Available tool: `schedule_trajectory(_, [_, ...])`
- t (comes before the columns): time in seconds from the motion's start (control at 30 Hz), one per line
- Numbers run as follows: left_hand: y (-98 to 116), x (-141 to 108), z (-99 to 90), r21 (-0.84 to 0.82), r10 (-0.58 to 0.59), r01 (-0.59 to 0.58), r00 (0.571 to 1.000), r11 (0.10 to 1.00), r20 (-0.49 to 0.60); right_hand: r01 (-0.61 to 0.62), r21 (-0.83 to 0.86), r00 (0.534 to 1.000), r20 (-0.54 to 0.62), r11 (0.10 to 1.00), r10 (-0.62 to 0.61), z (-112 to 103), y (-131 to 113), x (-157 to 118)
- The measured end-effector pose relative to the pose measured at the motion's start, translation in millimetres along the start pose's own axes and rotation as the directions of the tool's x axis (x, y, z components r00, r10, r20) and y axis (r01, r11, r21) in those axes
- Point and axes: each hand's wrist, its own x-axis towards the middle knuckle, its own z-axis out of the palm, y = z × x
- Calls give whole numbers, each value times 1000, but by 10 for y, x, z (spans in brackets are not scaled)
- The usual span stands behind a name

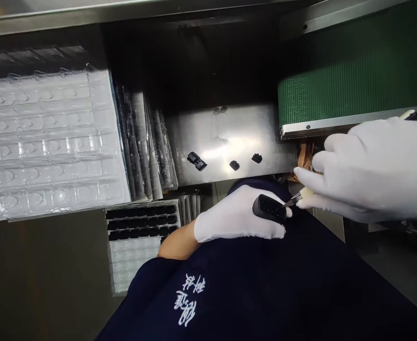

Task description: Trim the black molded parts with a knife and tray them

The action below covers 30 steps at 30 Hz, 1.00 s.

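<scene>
Writing: white characters, apparently Chinese, printed on a navy work garment; shown sideways and not clearly readable. No brand or other label legible on any part or tray.

Head view, black connector housing: matte black, rounded at one end, with a row of small dark openings across the exposed face; held just above the navy work garment, near the front edge of the steel plate.

Left hand: white-gloved and closed around the black connector housing, with the fingers wrapped beneath it.

Right hand: white-gloved and pinched nearly shut on a pointed metal pick with a cream grip; tip right at the edge of the black connector housing, though contact was hard to confirm.

Nearby: three small black plastic parts lay apart on a stainless steel plate; a green ribbed conveyor belt ran just above the right hand, with crumpled brown paper below its metal edge.

Left of the hands: stacked clear plastic blister trays, bagged black parts, and a white tray holding rows of black parts.
</scene>
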Motion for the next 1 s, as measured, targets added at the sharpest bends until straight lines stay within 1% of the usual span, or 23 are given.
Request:
schedule_trajectory(0.07, [19,0,24,50,-16,16,1000,999,-10,-53,95,998,40,994,49,-4,-5,8])
schedule_trajectory(0.13, [35,0,48,77,-56,57,998,995,-19,-81,146,994,79,986,70,1,-21,14])
schedule_trajectory(0.2, [46,-1,66,86,-84,86,996,993,-21,-61,134,994,96,989,48,10,-38,15])
schedule_trajectory(0.23, [49,-2,71,89,-91,93,996,992,-22,-31,103,995,97,994,21,15,-46,14])
schedule_trajectory(0.33, [51,-9,74,90,-111,111,994,990,-4,82,-80,994,82,993,-76,24,-67,13])
schedule_trajectory(0.4, [47,-16,69,84,-118,116,993,990,19,166,-253,985,93,953,-147,27,-82,22])
schedule_trajectory(0.43, [45,-19,65,78,-114,112,993,991,30,211,-343,977,110,915,-184,29,-90,29])
schedule_trajectory(0.53, [41,-24,61,60,-98,95,995,994,35,327,-565,945,182,757,-272,34,-109,53])
schedule_trajectory(0.6, [40,-25,65,52,-91,89,995,995,32,362,-636,931,214,681,-295,39,-112,60])
schedule_trajectory(0.67, [38,-26,71,47,-87,86,996,995,28,376,-661,925,226,649,-306,45,-110,59])
schedule_trajectory(0.77, [28,-30,80,38,-87,86,996,996,24,376,-664,923,204,646,-326,59,-106,58])
schedule_trajectory(0.83, [20,-32,82,28,-83,83,996,996,25,373,-637,923,183,674,-338,69,-104,64])
schedule_trajectory(0.9, [13,-33,82,15,-73,72,997,997,33,362,-589,929,166,722,-330,77,-99,70])
schedule_trajectory(1.0, [5,-31,86,-3,-75,75,997,997,33,318,-481,947,120,817,-298,78,-90,69])
